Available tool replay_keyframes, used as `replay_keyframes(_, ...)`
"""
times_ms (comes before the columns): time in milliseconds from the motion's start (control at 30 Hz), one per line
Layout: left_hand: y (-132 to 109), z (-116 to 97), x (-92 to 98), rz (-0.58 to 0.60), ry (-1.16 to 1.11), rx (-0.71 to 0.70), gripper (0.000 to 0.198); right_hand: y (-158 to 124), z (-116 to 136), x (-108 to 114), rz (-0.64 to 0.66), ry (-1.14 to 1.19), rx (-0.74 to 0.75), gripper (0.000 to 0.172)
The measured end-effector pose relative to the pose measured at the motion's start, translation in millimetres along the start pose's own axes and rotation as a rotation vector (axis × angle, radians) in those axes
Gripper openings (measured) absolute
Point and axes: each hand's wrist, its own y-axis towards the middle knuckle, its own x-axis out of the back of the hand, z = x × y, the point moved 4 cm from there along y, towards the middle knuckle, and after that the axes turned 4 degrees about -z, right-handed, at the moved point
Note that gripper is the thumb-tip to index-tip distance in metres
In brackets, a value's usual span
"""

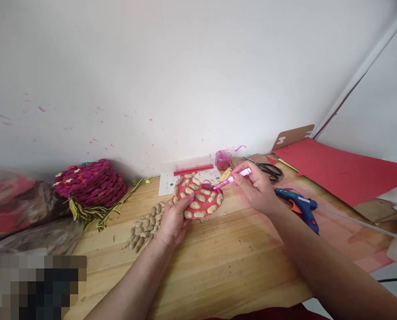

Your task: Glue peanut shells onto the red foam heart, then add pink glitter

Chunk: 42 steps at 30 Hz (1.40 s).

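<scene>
My left hand [176, 221] grips the near left edge of a round red card disc [203, 207], thumb on top. Whole peanuts in their shells cover the disc's face, and those at its far right edge are coated in magenta paint. In my right hand [257, 191] is a paintbrush [241, 175] with a pink-stained pale handle. Its tip meets the magenta peanuts. Behind the disc stands a small clear cup of pink paint [223, 160]. A pile of bare peanuts [141, 231] lies left of my left hand.
Magenta-painted peanut discs [91, 182] with yellow stars and green strings are stacked at left, beside plastic bags [14, 209]. Black scissors [270, 171], a blue glue gun [301, 206] and red card sheets [345, 166] lie at right. A white sheet [166, 184] lies near the wall.
</scene>
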Motion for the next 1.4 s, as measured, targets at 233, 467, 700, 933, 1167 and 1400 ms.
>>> replay_keyframes(233,-0.5,0.5,-0.5,0.024,-0.011,0.018,0.041,5.0,1.7,2.2,-0.026,0.022,-0.012,0.020)
replay_keyframes(467,-0.3,-0.1,0.3,0.023,-0.013,0.023,0.042,5.7,0.3,2.9,-0.042,0.054,-0.039,0.025)
replay_keyframes(700,-1.2,-1.1,-0.8,0.027,-0.010,0.026,0.044,7.3,0.5,3.8,-0.073,0.084,-0.036,0.028)
replay_keyframes(933,-1.5,0.1,0.6,0.026,-0.011,0.028,0.044,7.8,-1.5,5.5,-0.095,0.078,-0.048,0.029)
replay_keyframes(1167,-2.4,-0.9,-1.3,0.033,-0.018,0.020,0.043,8.3,-2.3,5.2,-0.086,0.095,-0.065,0.030)
replay_keyframes(1400,-2.8,-2.3,-1.8,0.035,-0.014,0.018,0.040,9.2,-4.1,4.8,-0.090,0.121,-0.095,0.032)
